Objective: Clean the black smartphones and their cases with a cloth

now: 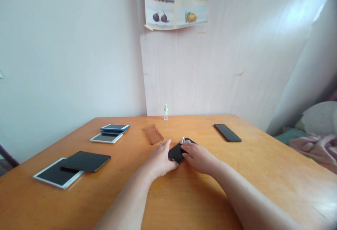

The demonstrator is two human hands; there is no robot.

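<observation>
A black phone (175, 153) lies on the table in front of me. My left hand (160, 157) grips its near left edge, thumb at the near corner and fingers along the far side. My right hand (198, 155) lies over the right part of the phone, fingers bent and pressed down on a crumpled white tissue or cloth (187, 140). Only a bit of that white piece shows past the fingers. Behind my left hand is a flat brown case-like thing (155, 136), partly blurred out.
A small clear pump bottle (165, 113) stands at the table's far edge. On the left, a black tablet (86, 161) overlaps a white-framed tablet (58, 173). Beyond them, a blue device (115, 127) rests partly over a white one (105, 137). Another black phone (228, 133) lies right.
</observation>
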